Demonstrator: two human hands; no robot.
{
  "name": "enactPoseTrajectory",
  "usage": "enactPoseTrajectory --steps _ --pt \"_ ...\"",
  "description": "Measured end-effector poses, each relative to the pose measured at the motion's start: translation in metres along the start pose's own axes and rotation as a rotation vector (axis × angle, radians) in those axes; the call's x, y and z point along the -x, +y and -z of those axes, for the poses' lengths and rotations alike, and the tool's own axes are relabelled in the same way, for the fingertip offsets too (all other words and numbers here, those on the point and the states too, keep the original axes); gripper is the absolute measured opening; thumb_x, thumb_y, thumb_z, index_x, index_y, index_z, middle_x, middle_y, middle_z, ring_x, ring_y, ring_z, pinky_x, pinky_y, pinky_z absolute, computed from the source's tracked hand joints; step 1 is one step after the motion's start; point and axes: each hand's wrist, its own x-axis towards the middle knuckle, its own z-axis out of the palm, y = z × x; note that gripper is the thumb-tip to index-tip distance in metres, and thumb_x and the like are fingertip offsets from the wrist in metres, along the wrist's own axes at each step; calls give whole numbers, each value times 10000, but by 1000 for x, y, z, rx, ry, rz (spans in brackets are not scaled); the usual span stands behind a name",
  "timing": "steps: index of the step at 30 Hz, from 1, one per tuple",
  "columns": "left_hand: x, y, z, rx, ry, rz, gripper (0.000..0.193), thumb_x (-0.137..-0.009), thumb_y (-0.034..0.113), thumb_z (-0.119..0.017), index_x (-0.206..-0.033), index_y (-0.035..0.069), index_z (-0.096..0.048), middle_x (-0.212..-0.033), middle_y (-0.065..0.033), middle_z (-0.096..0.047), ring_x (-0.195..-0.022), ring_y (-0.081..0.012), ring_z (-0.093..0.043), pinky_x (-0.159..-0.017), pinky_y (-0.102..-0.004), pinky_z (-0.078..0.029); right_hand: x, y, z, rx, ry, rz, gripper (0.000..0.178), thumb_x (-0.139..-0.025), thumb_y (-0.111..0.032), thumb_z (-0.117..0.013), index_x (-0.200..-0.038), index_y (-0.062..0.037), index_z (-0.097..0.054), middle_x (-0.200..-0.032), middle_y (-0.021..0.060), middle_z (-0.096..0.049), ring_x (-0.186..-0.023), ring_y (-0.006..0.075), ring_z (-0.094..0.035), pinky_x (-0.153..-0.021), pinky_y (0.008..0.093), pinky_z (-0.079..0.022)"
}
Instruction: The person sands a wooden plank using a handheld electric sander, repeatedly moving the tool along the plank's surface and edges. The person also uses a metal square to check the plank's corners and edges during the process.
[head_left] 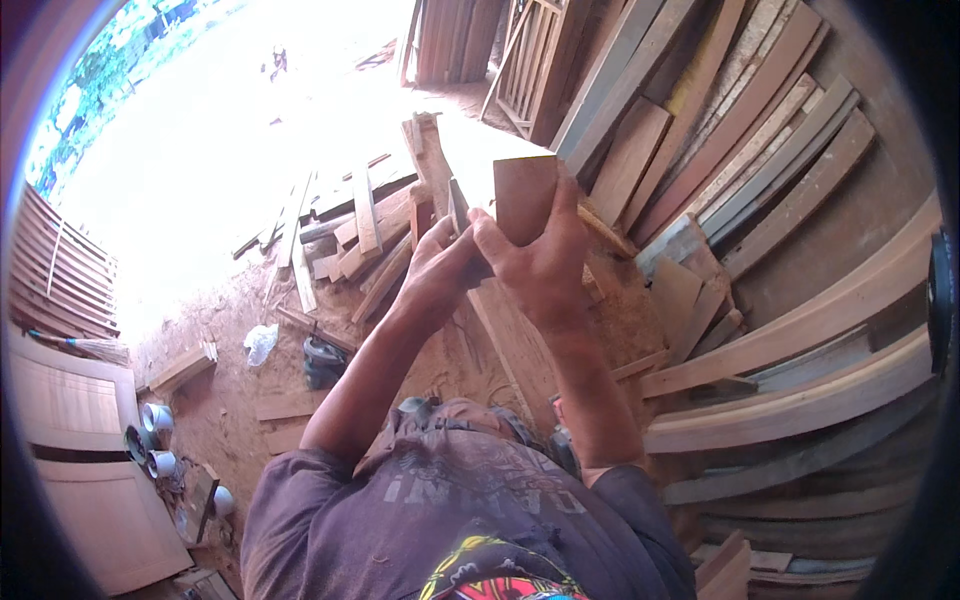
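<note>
- Nearest, below the hands, a long plank (512, 350) slants over the dusty ground.
- The right hand (545, 262) grasps the near end of a wooden board (525, 198), its thumb on the left side and fingers along the right.
- The left hand (432, 272) is curled just to the left of the right hand; I cannot tell whether it grips the board, or the thin grey strip (457, 205) by its fingertips.
- The board is raised beyond both hands, brown on the near face and glaring white on the face to its left.
- It looks stiff and fairly solid, probably of moderate weight, and unlikely to break; dust could make it a little slippery, and the corners look sharp.
- A hold on opposite edges seems best, one hand at each side, palms off the corners.
- Farther left lies a pile of offcuts (368, 215); far right, long boards (690, 125) lean together.
</note>
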Motion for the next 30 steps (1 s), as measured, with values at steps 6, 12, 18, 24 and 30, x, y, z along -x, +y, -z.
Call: enactPoseTrajectory --steps 6,12,18,24,30 --pt "4 -3 14 66 -14 6 449 -1097 377 -697 -1353 23 -593 -1196 -71 -709 -1037 -128 -715 -900 -303 -613 3 2 -9 -19 -21 18 843 -871 -120 -849 -1556 32 -382 -1321 292 -643 -1178 379 -721 -1022 463 -599" --pt "6 -3 16 92 -21 1 449 -1099 373 -696 -1363 29 -582 -1194 -71 -705 -1038 -129 -712 -895 -303 -613 3 0 -15 -34 5 45 772 -866 -116 -854 -1492 49 -435 -1279 276 -663 -1151 367 -727 -1009 454 -606" --pt "7 13 10 -181 51 -21 580 -1056 433 -746 -1399 -2 -575 -1175 -81 -718 -988 -130 -717 -841 -294 -601 15 4 -22 -148 137 -70 703 -908 -116 -838 -1456 79 -444 -1273 242 -649 -1145 309 -709 -961 404 -621" --pt "3 17 2 -309 69 -26 594 -1043 447 -750 -1357 -35 -604 -1080 -80 -736 -942 -130 -723 -780 -287 -589 18 0 -18 -225 176 -230 679 -910 -76 -829 -1445 57 -433 -1264 216 -636 -1148 305 -690 -996 411 -581" --pt "-2 8 8 -282 62 15 522 -1067 394 -729 -1356 -28 -622 -1100 -81 -742 -949 -114 -720 -786 -268 -587 18 6 -17 -237 184 -207 724 -898 -110 -848 -1461 57 -425 -1254 219 -632 -1129 303 -686 -997 412 -571"
